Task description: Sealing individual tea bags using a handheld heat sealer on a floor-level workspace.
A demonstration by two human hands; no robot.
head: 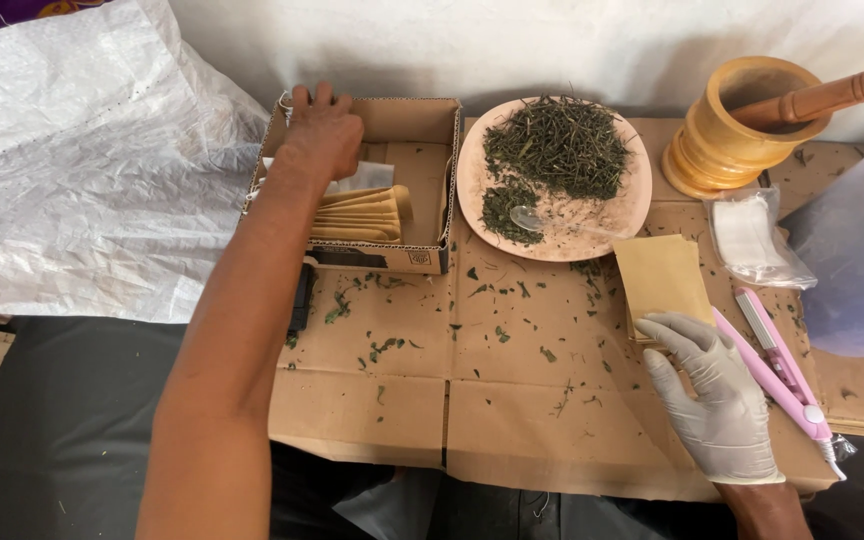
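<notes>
The scene is lit evenly by soft, diffuse daylight; no lamp or window is seen. Shadows are faint: a thin one is cast under the plate [555, 180] and beside the mortar [742, 125] at the cardboard's [512, 400] far right corner. Mild glare is shown on the white sack [82, 170] and on the wall [552, 40], which is nearly washed out. Focus is held sharply across the cardboard. Slight wide-angle bending is noticed at the frame's edges.
</notes>
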